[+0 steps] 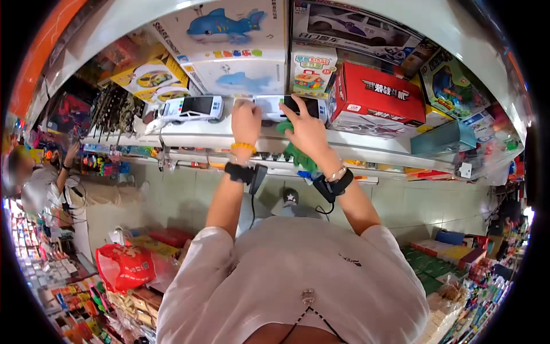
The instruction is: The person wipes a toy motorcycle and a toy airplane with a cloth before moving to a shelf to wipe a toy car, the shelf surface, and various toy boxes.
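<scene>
A white toy car with a black top (312, 106) stands on the white shelf (212, 127). My right hand (306, 129) reaches over it, fingers apart, with fingertips on its top. At the car's left end is my left hand (246, 121), its fingers bent down; whether they grip the car is hidden. A second white toy car (193, 108) stands to the left, touched by neither hand. Beside my right hand's thumb is a green item (284, 127), and a larger green toy (302, 159) hangs below the shelf edge.
A red box (378, 94) stands right of the car, with a teal box (444, 137) farther right. Shark toy boxes (229, 34) stand behind, and a yellow box (150, 75) at left. Another person (43, 183) is at far left. A red bag (126, 266) lies lower left.
</scene>
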Available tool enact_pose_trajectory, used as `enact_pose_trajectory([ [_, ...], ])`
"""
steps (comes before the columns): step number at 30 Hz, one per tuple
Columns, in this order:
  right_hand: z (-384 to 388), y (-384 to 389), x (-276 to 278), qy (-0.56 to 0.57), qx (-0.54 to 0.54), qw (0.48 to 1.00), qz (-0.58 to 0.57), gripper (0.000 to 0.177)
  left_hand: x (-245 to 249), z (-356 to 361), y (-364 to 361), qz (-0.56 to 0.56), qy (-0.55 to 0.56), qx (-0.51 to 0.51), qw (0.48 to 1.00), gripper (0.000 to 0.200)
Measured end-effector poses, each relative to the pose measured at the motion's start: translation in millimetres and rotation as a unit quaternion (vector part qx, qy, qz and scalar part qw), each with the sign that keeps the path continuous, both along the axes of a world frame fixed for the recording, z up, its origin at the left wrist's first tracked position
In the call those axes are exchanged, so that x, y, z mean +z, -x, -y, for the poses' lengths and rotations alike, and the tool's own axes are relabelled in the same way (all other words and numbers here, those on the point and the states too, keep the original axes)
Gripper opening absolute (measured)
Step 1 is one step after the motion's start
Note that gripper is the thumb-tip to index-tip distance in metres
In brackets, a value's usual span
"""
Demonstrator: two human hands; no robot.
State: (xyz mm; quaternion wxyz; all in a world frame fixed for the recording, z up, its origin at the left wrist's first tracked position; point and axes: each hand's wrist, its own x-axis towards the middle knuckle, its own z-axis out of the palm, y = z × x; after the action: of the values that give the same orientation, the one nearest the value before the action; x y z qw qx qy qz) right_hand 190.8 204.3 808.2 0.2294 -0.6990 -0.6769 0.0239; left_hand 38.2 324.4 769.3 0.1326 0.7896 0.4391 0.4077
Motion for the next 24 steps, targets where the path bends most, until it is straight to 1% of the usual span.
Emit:
enact_pose_trajectory([
  [2, -3, 2, 1, 0.0, -0.015, 1.0, 0.004, 0.066, 1, 7, 3, 0.066, 0.068, 0.019, 0.995, 0.013],
  [3, 0, 6, -2, 0.006, -0.021, 1.0, 0.005, 0.067, 4, 9, 6, 0.054, 0.042, 0.037, 0.997, 0.01],
  [8, -3, 10, -12, -0.035, -0.038, 0.999, 0.002, 0.066, 19, 6, 22, 0.03, 0.07, -0.023, 0.997, 0.015],
  [10, -2, 13, -5, -0.01, -0.059, 0.998, -0.015, 0.061, 20, 5, 29, 0.028, 0.096, -0.061, 0.993, 0.015],
  [11, -2, 15, -8, -0.015, -0.062, 0.998, -0.019, 0.061, 20, 5, 31, 0.022, 0.126, -0.068, 0.989, 0.015],
  [14, -3, 18, -7, -0.01, -0.075, 0.997, -0.025, 0.063, 17, -1, 34, 0.053, 0.113, -0.129, 0.984, 0.015],
  [15, -4, 18, -3, -0.012, -0.075, 0.997, -0.019, 0.063, 16, -4, 35, 0.043, 0.122, -0.138, 0.982, 0.016],
  [18, -5, 23, 2, 0.004, -0.079, 0.997, -0.023, 0.062, 13, -11, 38, 0.025, 0.084, -0.156, 0.984, 0.015],
  [19, -5, 23, 1, 0.006, -0.079, 0.997, -0.024, 0.062, 15, -10, 37, 0.05, 0.149, -0.145, 0.977, 0.012],
  [21, -2, 24, 0, 0.009, -0.08, 0.997, -0.014, 0.064, 15, -13, 36, 0.057, 0.126, -0.153, 0.979, 0.012],
  [24, -1, 22, -2, -0.015, -0.071, 0.997, -0.009, 0.065, 8, -15, 33, 0.057, 0.109, -0.16, 0.98, 0.014],
])
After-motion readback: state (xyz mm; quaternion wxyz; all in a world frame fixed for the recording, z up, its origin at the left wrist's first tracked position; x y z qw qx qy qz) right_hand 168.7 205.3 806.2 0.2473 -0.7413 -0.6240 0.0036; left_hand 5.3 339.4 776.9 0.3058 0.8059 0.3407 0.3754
